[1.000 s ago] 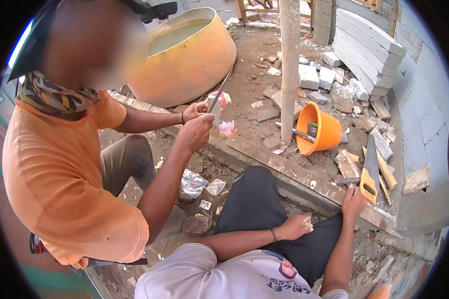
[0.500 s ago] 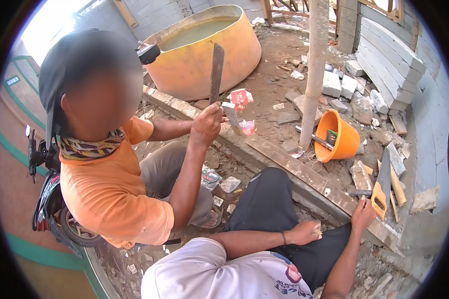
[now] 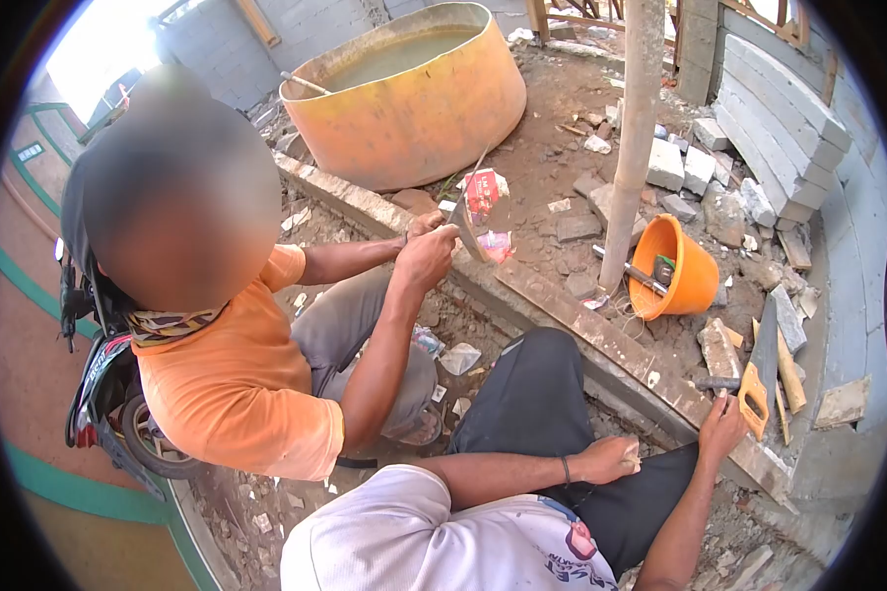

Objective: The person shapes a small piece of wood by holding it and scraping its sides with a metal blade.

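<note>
My right hand (image 3: 724,429) is closed around the handle of a hammer (image 3: 716,382), just under its dark head, at the edge of the low concrete beam. Over my dark trouser leg, my left hand (image 3: 607,460) is curled into a fist. A small pale bit shows at its fingertips, too small to name. Close to the right of my right hand lies a handsaw (image 3: 755,398) with a yellow-orange handle, its blade pointing away. Beside the saw rests a wooden stick (image 3: 787,366).
At left a co-worker in an orange shirt (image 3: 237,374) holds a long blade and a short piece (image 3: 470,236) over the beam. An orange bucket (image 3: 698,281) with tools lies tipped by a pole (image 3: 633,148). Concrete blocks (image 3: 779,118), rubble and a water tub (image 3: 414,108) stand beyond.
The co-worker's raised blade has come down beside the short piece, and both of that person's hands are now close together. My two hands hold nearly the same pose.
</note>
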